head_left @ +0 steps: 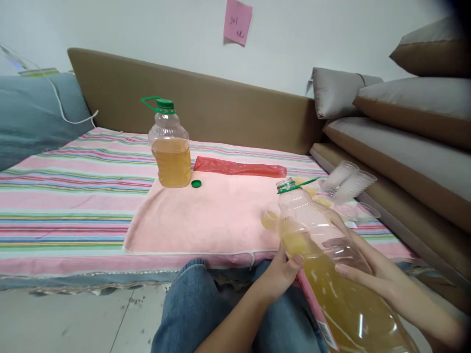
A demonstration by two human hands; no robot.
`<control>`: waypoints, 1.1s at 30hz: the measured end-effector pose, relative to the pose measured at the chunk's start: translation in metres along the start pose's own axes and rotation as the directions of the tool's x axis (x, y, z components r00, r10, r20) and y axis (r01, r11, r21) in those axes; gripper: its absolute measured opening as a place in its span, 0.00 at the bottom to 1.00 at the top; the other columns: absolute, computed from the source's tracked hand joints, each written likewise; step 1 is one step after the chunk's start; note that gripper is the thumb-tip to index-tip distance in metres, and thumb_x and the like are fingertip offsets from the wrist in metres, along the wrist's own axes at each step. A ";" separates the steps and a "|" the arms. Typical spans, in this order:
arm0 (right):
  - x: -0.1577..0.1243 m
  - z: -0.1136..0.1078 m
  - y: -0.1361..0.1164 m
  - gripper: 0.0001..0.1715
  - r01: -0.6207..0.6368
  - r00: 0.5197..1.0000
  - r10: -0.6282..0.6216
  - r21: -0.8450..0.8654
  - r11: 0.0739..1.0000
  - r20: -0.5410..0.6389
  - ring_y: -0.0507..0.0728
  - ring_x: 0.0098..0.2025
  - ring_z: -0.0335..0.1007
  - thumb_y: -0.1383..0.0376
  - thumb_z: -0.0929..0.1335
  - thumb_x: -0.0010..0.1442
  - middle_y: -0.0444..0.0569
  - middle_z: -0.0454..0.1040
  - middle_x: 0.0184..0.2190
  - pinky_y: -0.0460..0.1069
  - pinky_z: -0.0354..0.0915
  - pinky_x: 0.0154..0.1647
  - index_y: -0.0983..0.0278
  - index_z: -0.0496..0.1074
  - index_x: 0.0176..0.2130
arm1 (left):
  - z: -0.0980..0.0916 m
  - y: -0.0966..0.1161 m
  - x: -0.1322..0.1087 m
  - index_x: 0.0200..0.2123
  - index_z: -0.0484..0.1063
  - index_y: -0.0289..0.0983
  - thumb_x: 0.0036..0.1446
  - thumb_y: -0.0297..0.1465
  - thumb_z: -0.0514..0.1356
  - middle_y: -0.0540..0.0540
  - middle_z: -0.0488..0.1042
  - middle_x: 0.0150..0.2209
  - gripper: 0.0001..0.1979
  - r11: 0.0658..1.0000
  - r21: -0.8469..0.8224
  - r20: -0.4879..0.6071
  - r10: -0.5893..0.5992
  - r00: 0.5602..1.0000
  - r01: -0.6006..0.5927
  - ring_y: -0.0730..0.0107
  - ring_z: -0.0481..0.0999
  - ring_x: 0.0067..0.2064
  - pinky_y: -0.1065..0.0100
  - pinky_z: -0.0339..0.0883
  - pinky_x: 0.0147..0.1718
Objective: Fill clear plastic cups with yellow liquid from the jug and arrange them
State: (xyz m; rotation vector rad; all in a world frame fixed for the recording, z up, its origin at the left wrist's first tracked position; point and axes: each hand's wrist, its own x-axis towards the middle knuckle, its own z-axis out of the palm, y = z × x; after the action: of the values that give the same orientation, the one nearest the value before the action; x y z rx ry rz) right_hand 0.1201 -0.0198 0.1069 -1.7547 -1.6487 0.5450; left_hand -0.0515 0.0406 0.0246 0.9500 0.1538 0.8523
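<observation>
A large clear plastic jug (331, 264) of yellow liquid leans to the left over my lap, its neck uncapped with a green ring and handle strip. My left hand (283, 274) grips its near lower side, by a pink label. Around the far right side, my right hand (368, 274) is closed on the jug too. Just beyond the neck sits a small clear cup (270, 220) with yellowish liquid, partly behind the jug. A green cap (196, 184) lies on the pink towel (206, 215).
Another jug (172, 159) with a green cap stands upright at the towel's far left corner. A folded red plastic bag (239, 167) lies along the back. Stacked clear cups (348, 181) lie at right, beside piled cushions (412, 147). A brown headboard (198, 98) bounds the striped bed.
</observation>
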 end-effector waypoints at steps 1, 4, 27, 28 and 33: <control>-0.001 0.004 0.000 0.49 -0.003 1.000 0.002 0.035 0.999 0.017 0.66 0.69 0.45 0.48 0.70 0.53 0.48 0.50 0.70 0.63 0.46 0.65 0.53 0.50 0.67 | -0.002 0.008 -0.002 0.55 0.68 0.33 0.47 0.59 0.58 0.34 0.68 0.58 0.42 0.999 0.042 0.015 0.020 1.000 -0.021 0.45 0.67 0.59 0.51 0.58 0.59; -0.005 0.016 -0.002 0.51 0.030 0.999 -0.035 0.161 0.986 0.027 0.67 0.70 0.43 0.50 0.70 0.54 0.48 0.45 0.71 0.65 0.44 0.66 0.52 0.45 0.68 | -0.010 0.030 -0.009 0.57 0.65 0.35 0.47 0.58 0.59 0.36 0.67 0.59 0.41 0.982 0.181 0.044 0.052 0.998 -0.059 0.47 0.65 0.61 0.51 0.56 0.60; 0.131 0.222 -0.114 0.64 0.467 0.865 -0.383 0.799 0.378 -0.325 0.67 0.54 0.68 0.49 0.77 0.42 0.56 0.68 0.53 0.66 0.64 0.56 0.54 0.44 0.67 | -0.127 0.128 -0.089 0.61 0.58 0.41 0.44 0.57 0.59 0.37 0.59 0.65 0.45 0.867 0.417 -0.806 0.492 0.329 -0.273 0.51 0.59 0.65 0.54 0.58 0.61; 0.141 0.230 -0.120 0.63 0.484 0.854 -0.394 0.798 0.360 -0.340 0.67 0.54 0.68 0.50 0.77 0.42 0.56 0.68 0.53 0.66 0.63 0.56 0.54 0.44 0.67 | -0.134 0.129 -0.091 0.61 0.59 0.43 0.47 0.55 0.57 0.39 0.59 0.65 0.40 0.867 0.421 -0.831 0.486 0.270 -0.267 0.54 0.58 0.66 0.54 0.58 0.61; 0.172 0.269 -0.141 0.60 0.512 0.836 -0.413 0.786 0.347 -0.362 0.67 0.54 0.67 0.52 0.77 0.44 0.55 0.67 0.53 0.65 0.62 0.57 0.56 0.47 0.66 | -0.171 0.118 -0.092 0.58 0.64 0.40 0.44 0.55 0.56 0.37 0.63 0.62 0.40 0.853 0.459 -0.860 0.497 0.119 -0.248 0.48 0.58 0.66 0.51 0.59 0.60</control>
State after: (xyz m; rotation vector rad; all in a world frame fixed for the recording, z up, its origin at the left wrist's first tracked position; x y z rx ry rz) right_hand -0.1464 0.1956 0.0430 -0.4867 -1.3076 0.7975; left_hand -0.2608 0.1225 -0.0095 0.4624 1.1959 1.9202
